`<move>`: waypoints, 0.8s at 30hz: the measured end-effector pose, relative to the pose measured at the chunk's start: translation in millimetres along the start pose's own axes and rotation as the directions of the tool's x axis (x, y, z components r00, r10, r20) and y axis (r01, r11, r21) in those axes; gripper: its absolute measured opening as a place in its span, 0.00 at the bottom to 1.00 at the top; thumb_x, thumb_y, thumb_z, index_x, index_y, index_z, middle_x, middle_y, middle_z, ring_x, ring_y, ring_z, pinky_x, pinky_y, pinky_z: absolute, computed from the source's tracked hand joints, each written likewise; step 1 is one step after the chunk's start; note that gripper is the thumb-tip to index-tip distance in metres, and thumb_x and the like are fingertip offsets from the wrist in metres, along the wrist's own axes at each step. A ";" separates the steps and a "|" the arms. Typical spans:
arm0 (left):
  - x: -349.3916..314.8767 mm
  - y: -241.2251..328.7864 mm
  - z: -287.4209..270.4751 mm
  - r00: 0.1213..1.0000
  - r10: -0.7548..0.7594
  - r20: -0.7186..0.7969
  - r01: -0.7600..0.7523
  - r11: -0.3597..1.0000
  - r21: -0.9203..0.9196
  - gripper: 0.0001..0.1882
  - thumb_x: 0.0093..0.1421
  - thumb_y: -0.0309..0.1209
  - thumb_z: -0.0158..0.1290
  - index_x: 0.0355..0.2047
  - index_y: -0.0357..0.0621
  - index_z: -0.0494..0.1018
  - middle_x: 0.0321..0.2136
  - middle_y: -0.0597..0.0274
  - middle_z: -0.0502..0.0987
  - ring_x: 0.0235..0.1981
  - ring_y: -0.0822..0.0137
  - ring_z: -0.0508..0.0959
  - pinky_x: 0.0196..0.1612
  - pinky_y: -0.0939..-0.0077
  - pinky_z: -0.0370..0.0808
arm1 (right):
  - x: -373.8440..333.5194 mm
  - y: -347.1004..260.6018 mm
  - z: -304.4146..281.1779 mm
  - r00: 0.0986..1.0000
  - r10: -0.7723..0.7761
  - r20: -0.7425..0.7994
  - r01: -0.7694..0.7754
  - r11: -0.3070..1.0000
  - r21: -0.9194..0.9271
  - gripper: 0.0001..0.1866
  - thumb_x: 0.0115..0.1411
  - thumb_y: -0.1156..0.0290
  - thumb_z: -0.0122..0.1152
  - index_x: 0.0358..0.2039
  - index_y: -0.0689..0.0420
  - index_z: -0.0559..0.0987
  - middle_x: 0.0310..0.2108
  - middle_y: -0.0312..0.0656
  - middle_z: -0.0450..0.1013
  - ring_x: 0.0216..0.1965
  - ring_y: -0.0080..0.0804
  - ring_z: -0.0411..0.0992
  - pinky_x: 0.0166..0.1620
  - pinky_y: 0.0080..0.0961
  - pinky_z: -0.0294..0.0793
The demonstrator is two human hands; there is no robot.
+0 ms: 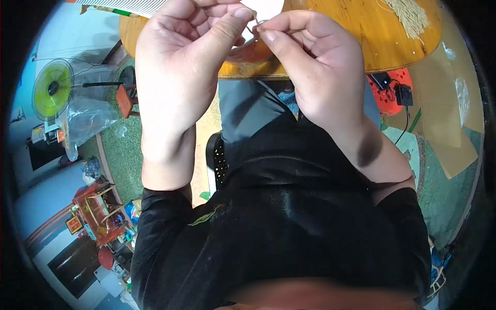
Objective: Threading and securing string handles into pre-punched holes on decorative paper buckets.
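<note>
Both of my hands are raised over the near edge of a wooden table point(377, 46), close together. Between the fingertips is a thin brownish strand, like a short cord point(255, 20), too small to make out fully. My left hand point(191, 46) pinches its upper part between thumb and index finger. My right hand point(315, 51) is closed on it just beside, thumb against index finger. Behind the fingers are a white item point(269, 7) and a rounded, reddish see-through item point(252, 55), both partly hidden. A bundle of beige cords point(408, 18) lies at the table's right.
A white ribbed item point(126, 6) is at the far left. On a red stool point(395, 90), right of my lap, sit black power adapters point(404, 95). Cardboard point(436, 98) lies at the right. A green-bladed fan point(53, 89) and clear plastic bags point(88, 121) are at the left.
</note>
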State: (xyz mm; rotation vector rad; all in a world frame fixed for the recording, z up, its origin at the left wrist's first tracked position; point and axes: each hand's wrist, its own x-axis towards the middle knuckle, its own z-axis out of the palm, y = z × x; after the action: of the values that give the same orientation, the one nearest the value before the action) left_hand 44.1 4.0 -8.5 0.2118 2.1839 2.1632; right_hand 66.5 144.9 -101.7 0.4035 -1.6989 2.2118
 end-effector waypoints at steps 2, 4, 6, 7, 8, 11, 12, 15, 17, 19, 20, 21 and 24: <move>14.1 -14.1 -4.7 1.000 -0.012 -0.003 0.012 1.000 0.007 0.09 0.66 0.18 0.58 0.46 0.32 0.76 0.33 0.62 0.82 0.32 0.77 0.80 0.37 0.85 0.78 | 0.5 0.3 5.8 0.992 -0.120 -0.030 0.119 0.993 -0.014 0.06 0.70 0.82 0.55 0.45 0.67 0.78 0.43 0.45 0.81 0.47 0.27 0.80 0.54 0.20 0.77; 50.4 -57.7 -19.7 0.670 0.620 0.407 -0.038 0.577 -0.816 0.09 0.67 0.20 0.57 0.47 0.32 0.76 0.32 0.64 0.81 0.28 0.79 0.76 0.33 0.86 0.73 | -0.1 5.0 11.9 0.989 -0.150 -0.013 0.150 0.989 0.016 0.06 0.70 0.82 0.55 0.46 0.67 0.77 0.43 0.45 0.81 0.47 0.27 0.79 0.54 0.20 0.76; 50.2 -56.7 -15.5 0.667 0.613 0.425 -0.027 0.589 -0.808 0.09 0.67 0.21 0.57 0.47 0.32 0.76 0.32 0.64 0.81 0.27 0.79 0.75 0.31 0.87 0.71 | 0.9 11.0 8.6 0.983 -0.184 -0.019 0.184 0.983 0.025 0.06 0.71 0.82 0.54 0.46 0.67 0.77 0.43 0.45 0.81 0.47 0.27 0.79 0.55 0.20 0.76; 50.4 -55.8 -13.7 0.665 0.604 0.439 -0.022 0.603 -0.797 0.09 0.68 0.21 0.56 0.48 0.33 0.75 0.32 0.64 0.81 0.26 0.79 0.74 0.30 0.87 0.69 | 1.1 13.3 5.9 0.985 -0.173 -0.021 0.173 0.985 0.014 0.06 0.71 0.83 0.54 0.46 0.67 0.77 0.43 0.46 0.81 0.47 0.27 0.79 0.55 0.21 0.76; 49.9 -54.7 -14.1 0.666 0.604 0.438 -0.024 0.604 -0.796 0.09 0.68 0.21 0.56 0.48 0.33 0.75 0.32 0.64 0.81 0.26 0.79 0.74 0.30 0.87 0.69 | 1.3 14.7 5.5 0.987 -0.161 -0.019 0.162 0.987 0.008 0.06 0.71 0.83 0.54 0.46 0.67 0.77 0.43 0.46 0.81 0.47 0.27 0.79 0.55 0.21 0.77; 37.4 -36.4 -13.1 0.655 0.587 0.476 0.092 0.563 -0.821 0.10 0.68 0.20 0.55 0.49 0.33 0.75 0.32 0.63 0.80 0.27 0.79 0.75 0.31 0.87 0.70 | 5.2 16.5 7.3 0.990 -0.131 -0.046 0.134 0.988 0.071 0.06 0.71 0.83 0.54 0.45 0.68 0.77 0.43 0.46 0.81 0.47 0.27 0.80 0.55 0.21 0.77; 16.8 -11.2 -9.1 0.869 0.261 0.420 0.001 0.849 -0.529 0.10 0.68 0.21 0.55 0.49 0.33 0.74 0.31 0.64 0.80 0.27 0.78 0.75 0.31 0.86 0.71 | 6.2 15.9 3.8 0.989 -0.133 -0.057 0.137 0.989 0.061 0.06 0.71 0.83 0.54 0.45 0.68 0.77 0.43 0.46 0.81 0.47 0.27 0.80 0.55 0.21 0.77; -3.5 6.0 -9.9 0.992 -0.018 0.128 0.025 0.998 -0.052 0.10 0.69 0.20 0.55 0.50 0.33 0.73 0.32 0.65 0.78 0.29 0.78 0.75 0.32 0.86 0.72 | 7.9 -2.7 9.8 0.992 -0.119 -0.050 0.118 0.993 -0.018 0.05 0.68 0.86 0.57 0.44 0.67 0.75 0.41 0.48 0.81 0.46 0.28 0.81 0.52 0.22 0.80; -4.5 3.4 -8.6 0.995 -0.012 0.101 0.009 1.000 0.030 0.10 0.69 0.20 0.54 0.50 0.33 0.73 0.32 0.65 0.77 0.30 0.78 0.75 0.33 0.87 0.72 | 8.7 -28.1 17.5 0.979 0.141 -0.148 -0.125 0.986 0.113 0.03 0.66 0.85 0.58 0.39 0.67 0.77 0.34 0.39 0.78 0.32 0.19 0.75 0.37 0.15 0.73; -5.3 -3.2 -7.6 0.993 -0.014 0.119 0.012 1.000 0.010 0.11 0.69 0.19 0.53 0.50 0.34 0.71 0.35 0.66 0.76 0.33 0.79 0.75 0.36 0.87 0.72 | 10.0 -25.5 15.8 0.966 0.207 -0.153 -0.184 0.970 0.157 0.02 0.67 0.83 0.58 0.40 0.67 0.77 0.34 0.39 0.78 0.33 0.19 0.76 0.37 0.15 0.74; -4.8 -2.1 -6.6 0.988 -0.041 0.148 0.037 0.999 0.030 0.12 0.69 0.17 0.54 0.51 0.34 0.70 0.36 0.66 0.76 0.35 0.80 0.74 0.38 0.87 0.72 | 11.0 -25.1 15.0 0.950 0.273 -0.154 -0.240 0.950 0.200 0.03 0.68 0.82 0.58 0.41 0.67 0.78 0.33 0.38 0.79 0.33 0.18 0.76 0.37 0.14 0.74; -3.7 -3.4 -8.1 0.988 -0.042 0.150 0.038 0.999 0.029 0.12 0.69 0.17 0.54 0.51 0.34 0.70 0.36 0.66 0.76 0.35 0.80 0.74 0.38 0.87 0.72 | 11.7 -27.4 13.4 0.949 0.273 -0.156 -0.241 0.950 0.200 0.03 0.68 0.82 0.58 0.41 0.67 0.78 0.33 0.38 0.79 0.33 0.18 0.76 0.37 0.14 0.74; 13.1 -27.5 -17.4 0.984 0.054 0.173 -0.077 0.989 0.129 0.13 0.67 0.16 0.54 0.51 0.34 0.70 0.35 0.67 0.75 0.35 0.79 0.74 0.38 0.86 0.73 | 13.5 -38.2 12.1 0.928 0.350 -0.129 -0.332 0.933 0.142 0.05 0.68 0.80 0.60 0.42 0.68 0.79 0.32 0.39 0.79 0.30 0.16 0.74 0.33 0.14 0.73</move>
State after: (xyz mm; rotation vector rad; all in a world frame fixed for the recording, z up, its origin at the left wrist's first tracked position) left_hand 27.2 -11.5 -35.0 0.4626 2.2570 1.9479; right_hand 70.5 143.5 -59.6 -0.0443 -1.6637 2.5212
